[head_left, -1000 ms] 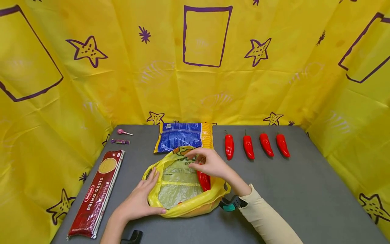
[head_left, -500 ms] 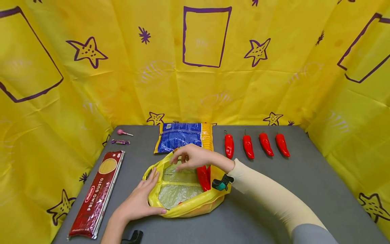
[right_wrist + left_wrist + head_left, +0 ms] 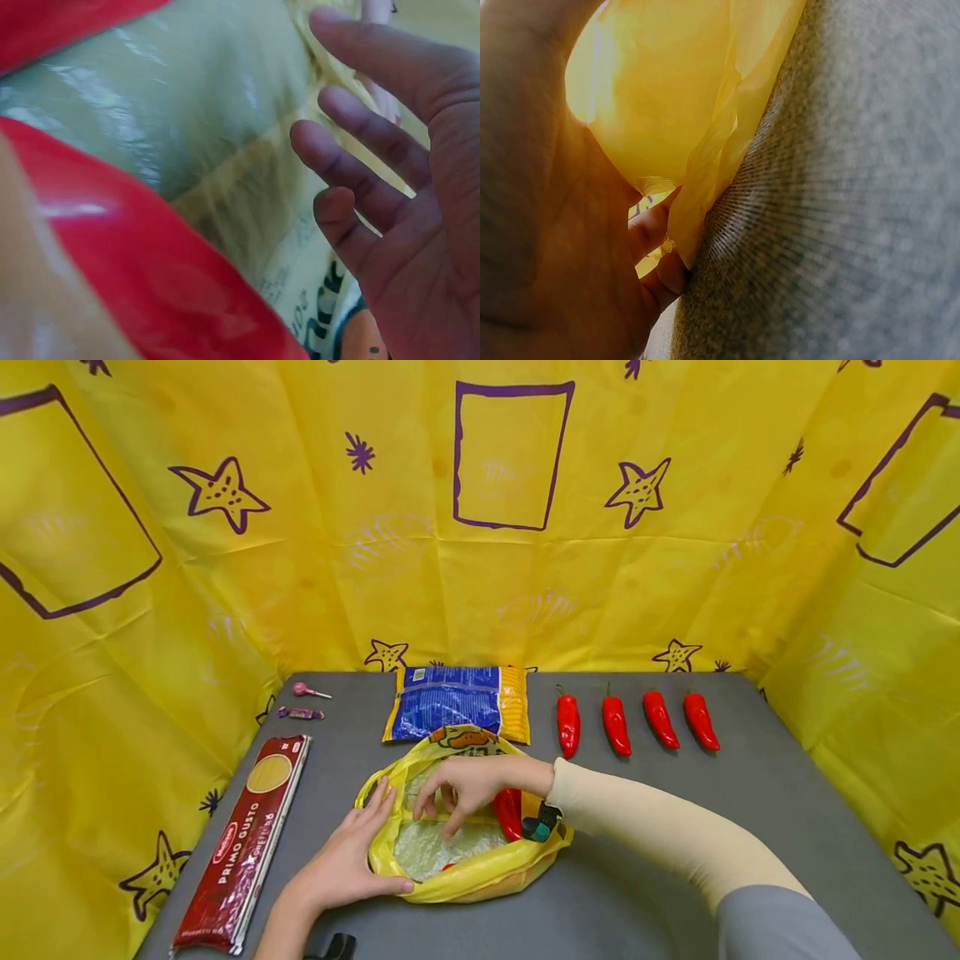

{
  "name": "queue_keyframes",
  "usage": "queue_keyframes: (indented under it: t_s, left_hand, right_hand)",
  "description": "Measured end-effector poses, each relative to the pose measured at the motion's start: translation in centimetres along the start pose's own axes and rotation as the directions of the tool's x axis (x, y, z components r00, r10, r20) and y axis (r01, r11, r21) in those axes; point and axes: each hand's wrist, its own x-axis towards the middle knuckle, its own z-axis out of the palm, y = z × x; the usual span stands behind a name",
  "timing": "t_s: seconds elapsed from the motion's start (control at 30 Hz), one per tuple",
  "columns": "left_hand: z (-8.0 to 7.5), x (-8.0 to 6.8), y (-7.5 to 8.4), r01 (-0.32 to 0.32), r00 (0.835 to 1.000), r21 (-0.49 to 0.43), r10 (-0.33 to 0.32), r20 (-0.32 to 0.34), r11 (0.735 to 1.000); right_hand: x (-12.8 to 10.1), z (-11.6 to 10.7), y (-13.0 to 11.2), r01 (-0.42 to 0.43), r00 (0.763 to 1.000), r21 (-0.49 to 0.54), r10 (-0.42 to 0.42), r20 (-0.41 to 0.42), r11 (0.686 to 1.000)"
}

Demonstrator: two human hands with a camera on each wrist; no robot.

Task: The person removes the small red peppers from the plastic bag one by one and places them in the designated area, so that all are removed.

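A yellow plastic bag (image 3: 480, 877) lies open on the grey table (image 3: 675, 827), with a red pepper (image 3: 510, 814) inside at its right. My left hand (image 3: 352, 852) holds the bag's left rim, fingers over the edge and thumb along the front. In the left wrist view, the left hand's (image 3: 555, 225) curled fingers grip the bag film (image 3: 675, 90). My right hand (image 3: 453, 793) reaches into the bag's mouth with fingers spread and holds nothing. The right wrist view shows the right hand (image 3: 352, 150) above the bag's inner film (image 3: 225, 112), beside the pepper (image 3: 150, 270).
Several red peppers (image 3: 637, 722) lie in a row at the back right. A blue and yellow packet (image 3: 457, 702) sits behind the bag. A red spaghetti pack (image 3: 243, 839) lies at the left, with a lollipop (image 3: 307, 691) and a candy (image 3: 300, 713) beyond. Yellow cloth walls surround the table.
My right hand has moved from the bag's far rim leftward and down into the bag's opening. The left hand has stayed on the rim.
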Motion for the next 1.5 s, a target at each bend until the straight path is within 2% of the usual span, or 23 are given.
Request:
queue_keyframes:
  t_s: [0.13, 0.27, 0.43, 0.67, 1.0, 1.23, 1.5]
  left_hand:
    - [0.0, -0.2, 0.1, -0.011, 1.000, 0.007, 0.011, -0.012, 1.000]
    - [0.1, -0.3, 0.1, -0.017, 1.000, 0.004, 0.017, -0.021, 1.000]
    - [0.1, -0.2, 0.0, -0.012, 1.000, 0.004, 0.012, -0.022, 1.000]
    - [0.1, -0.1, 0.0, 0.010, 1.000, 0.007, -0.010, -0.003, 1.000]
    - [0.0, 0.1, 0.1, 0.020, 1.000, 0.012, -0.020, 0.007, 1.000]
    - [-0.1, 0.0, 0.1, 0.003, 1.000, 0.014, -0.003, -0.001, 1.000]
    - [0.1, 0.1, 0.0, 0.033, 0.999, -0.003, -0.033, 0.016, 0.999]
  right_hand:
    - [-0.2, 0.9, -0.1, 0.023, 0.997, 0.022, -0.024, 0.075, 0.999]
    - [-0.2, 1.7, 0.0, 0.011, 0.989, 0.039, -0.017, 0.148, 0.999]
    - [-0.3, 2.0, -0.2, -0.002, 0.980, 0.036, -0.005, 0.199, 0.999]
    - [-0.5, 2.1, -0.6, -0.020, 0.949, 0.008, 0.017, 0.314, 1.000]
    - [-0.8, 2.2, -1.0, -0.045, 0.951, -0.009, 0.046, 0.305, 0.999]
    - [-0.5, 2.2, -1.5, -0.038, 0.954, -0.072, 0.058, 0.296, 0.997]
    - [-0.4, 2.2, -1.7, -0.025, 0.950, -0.069, 0.045, 0.309, 0.997]
